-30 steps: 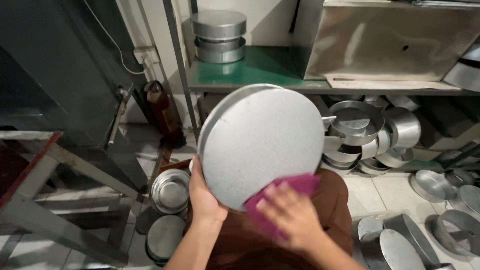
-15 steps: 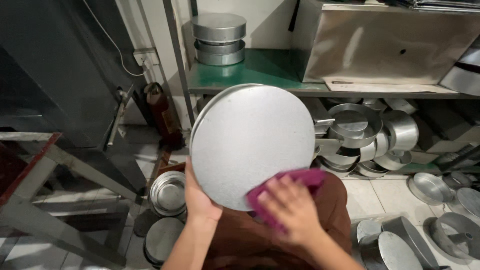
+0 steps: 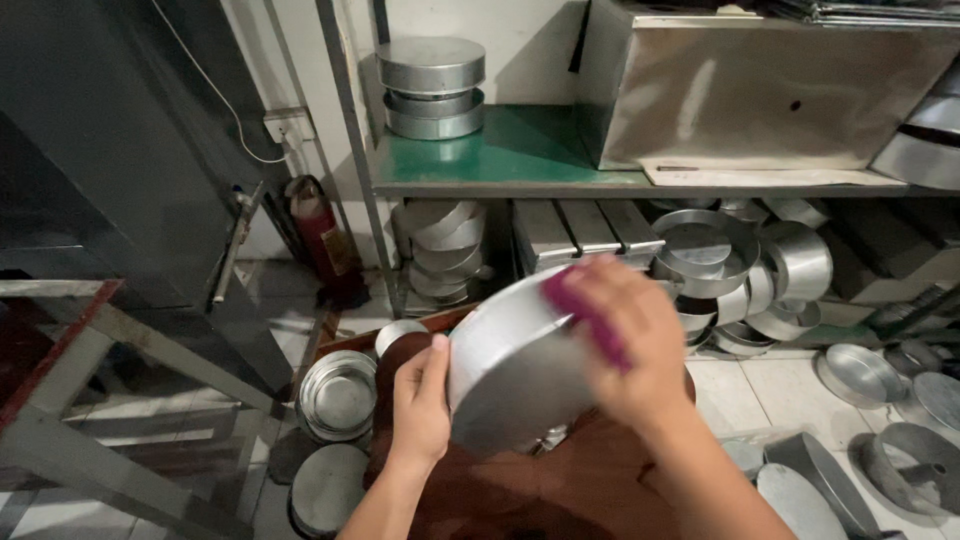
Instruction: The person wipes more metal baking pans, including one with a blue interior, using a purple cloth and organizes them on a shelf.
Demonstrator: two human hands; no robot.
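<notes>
I hold a round metal cake pan (image 3: pixel 515 365) tilted on its side above my brown apron (image 3: pixel 560 490). My left hand (image 3: pixel 420 405) grips the pan's left rim. My right hand (image 3: pixel 630 340) presses a pink cloth (image 3: pixel 585 310) against the pan's upper right edge; most of the cloth is hidden under my fingers.
A green shelf (image 3: pixel 540 150) carries stacked round pans (image 3: pixel 432 85) and a big metal box (image 3: pixel 760 90). More pans crowd the space under it (image 3: pixel 740 260) and the tiled floor at right (image 3: pixel 880 400). Stacked pans (image 3: pixel 338 395) sit at left by a red extinguisher (image 3: pixel 325 235) and a metal frame (image 3: pixel 110 350).
The pan has tipped from facing me flat to lying on its side, lower down. My right hand with the cloth has moved up from the lower face to the upper right rim.
</notes>
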